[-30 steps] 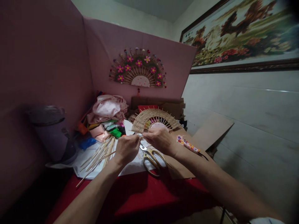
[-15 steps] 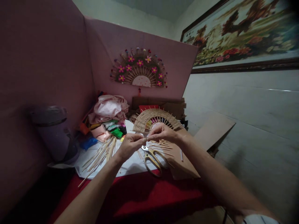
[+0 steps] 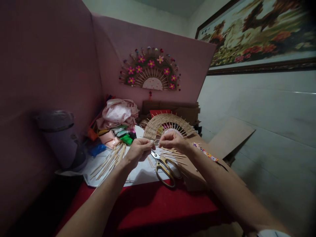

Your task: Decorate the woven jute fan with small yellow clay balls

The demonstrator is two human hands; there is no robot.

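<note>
My left hand (image 3: 140, 150) is closed in a pinch at the middle of the view, thumb against fingertips. Across a small gap, my right hand (image 3: 173, 141) pinches too. Something thin and pale shows between the fingertips, too small to name. Just below them lie scissors (image 3: 165, 168) with gold-coloured handles, blades pointing away from me. Behind my right hand stands a half-round fan (image 3: 168, 119) of woven twine on thin sticks, its lower middle partly hidden by the hand. Loose wooden sticks (image 3: 175, 154) lie under my right hand.
More sticks (image 3: 110, 164) lie on white sheeting at left, near coloured packets (image 3: 126, 139) and bundled pink cloth (image 3: 118, 112). A purple flask (image 3: 61, 141) stands far left. A finished flowered fan (image 3: 151, 70) hangs on the pink panel. Cardboard (image 3: 197, 177) lies at right on the red cloth (image 3: 153, 207).
My fingertips have drawn slightly apart, the right hand moving a little away from the left. The view has shifted slightly, and a colourful beaded-looking strip now shows beside my right forearm.
</note>
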